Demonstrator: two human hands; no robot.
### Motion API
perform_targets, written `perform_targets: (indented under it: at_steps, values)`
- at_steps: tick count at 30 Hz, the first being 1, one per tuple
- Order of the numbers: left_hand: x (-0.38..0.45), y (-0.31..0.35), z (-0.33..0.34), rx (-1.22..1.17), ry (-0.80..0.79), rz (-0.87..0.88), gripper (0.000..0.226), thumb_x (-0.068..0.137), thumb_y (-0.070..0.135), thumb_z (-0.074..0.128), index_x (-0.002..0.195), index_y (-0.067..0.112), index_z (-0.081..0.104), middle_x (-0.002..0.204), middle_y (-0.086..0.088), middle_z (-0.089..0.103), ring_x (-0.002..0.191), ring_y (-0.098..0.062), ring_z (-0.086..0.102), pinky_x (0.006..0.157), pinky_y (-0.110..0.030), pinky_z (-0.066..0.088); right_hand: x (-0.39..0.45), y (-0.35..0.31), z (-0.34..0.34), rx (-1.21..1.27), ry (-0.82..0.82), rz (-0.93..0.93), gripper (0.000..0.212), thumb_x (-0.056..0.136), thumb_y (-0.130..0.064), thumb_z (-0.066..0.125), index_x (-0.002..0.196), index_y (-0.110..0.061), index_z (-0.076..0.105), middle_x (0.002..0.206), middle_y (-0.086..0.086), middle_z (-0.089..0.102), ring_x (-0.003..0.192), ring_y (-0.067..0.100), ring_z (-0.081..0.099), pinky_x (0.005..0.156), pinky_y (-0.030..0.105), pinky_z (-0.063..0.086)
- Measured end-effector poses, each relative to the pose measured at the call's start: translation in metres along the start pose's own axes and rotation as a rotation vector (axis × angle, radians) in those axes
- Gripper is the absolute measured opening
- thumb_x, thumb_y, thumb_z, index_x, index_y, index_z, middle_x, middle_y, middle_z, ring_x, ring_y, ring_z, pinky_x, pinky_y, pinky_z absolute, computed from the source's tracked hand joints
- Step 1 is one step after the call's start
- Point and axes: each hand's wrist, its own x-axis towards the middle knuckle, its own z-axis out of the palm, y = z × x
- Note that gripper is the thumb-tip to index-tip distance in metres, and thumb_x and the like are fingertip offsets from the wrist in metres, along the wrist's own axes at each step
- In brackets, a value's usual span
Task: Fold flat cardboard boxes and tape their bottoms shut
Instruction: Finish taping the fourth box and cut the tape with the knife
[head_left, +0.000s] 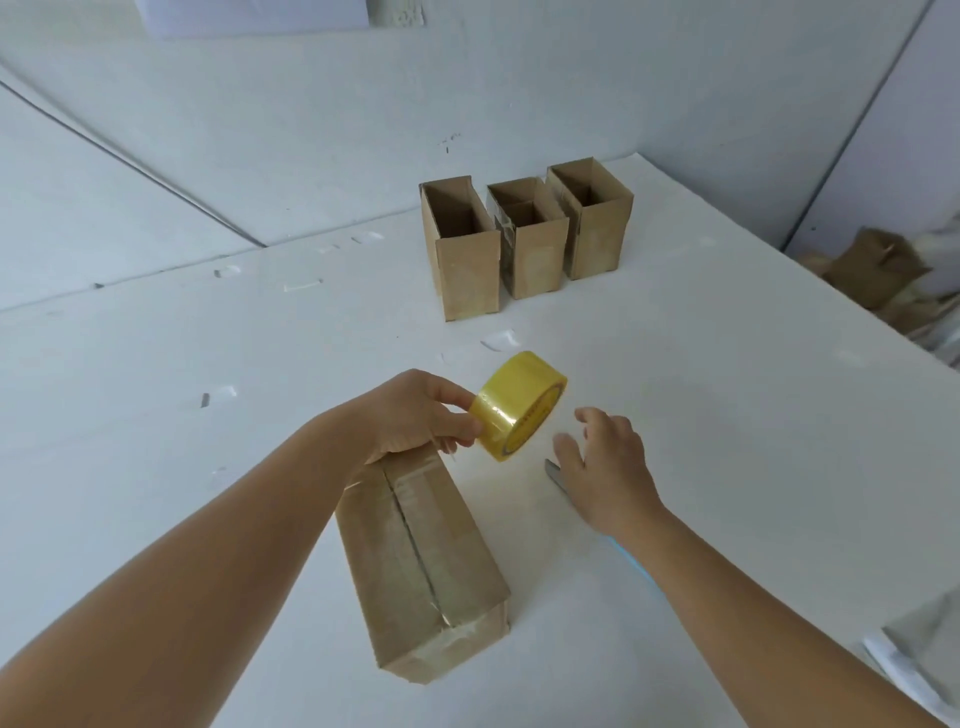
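Note:
A folded cardboard box (421, 566) stands bottom-up on the white table (701, 415), clear tape running along its centre seam. My left hand (415, 415) holds a yellow tape roll (519, 402) by its edge, just beyond the box's far end. My right hand (605, 462) hovers with relaxed fingers to the right of the roll, over a grey blade-like tool (555, 474) that lies on the table; most of the tool is hidden under the hand. Three finished boxes (524, 239) stand upright and open-topped in a row further back.
A heap of cardboard (878, 270) lies off the table's right edge. Scraps of clear tape (501, 340) stick to the table surface. A shiny grey object (924, 644) sits at the near right corner. White walls close in behind.

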Motion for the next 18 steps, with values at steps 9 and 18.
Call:
perform_targets:
  at_steps: [9,18]
  values:
    - [-0.003,0.0,0.003,0.0,0.04,0.062,0.016,0.081,0.018,0.074,0.095,0.026,0.076,0.069,0.006,0.071,0.063,-0.007,0.061,0.061,-0.014,0.048,-0.025,0.031,0.013,-0.528,-0.178,0.07,0.02,0.094,-0.015,0.037,0.109,-0.016,0.05,0.105,0.006,0.05,0.086,0.024,0.05,0.068,0.029,0.038]
    - [-0.005,-0.001,0.006,-0.029,0.123,0.13,0.015,0.079,0.017,0.076,0.089,0.028,0.075,0.074,-0.001,0.071,0.067,-0.01,0.058,0.064,-0.018,0.049,-0.059,-0.004,-0.025,-0.226,-0.019,-0.194,0.015,0.091,-0.02,0.042,0.076,-0.017,0.044,0.07,-0.001,0.05,0.064,0.021,0.046,0.053,0.028,0.031]
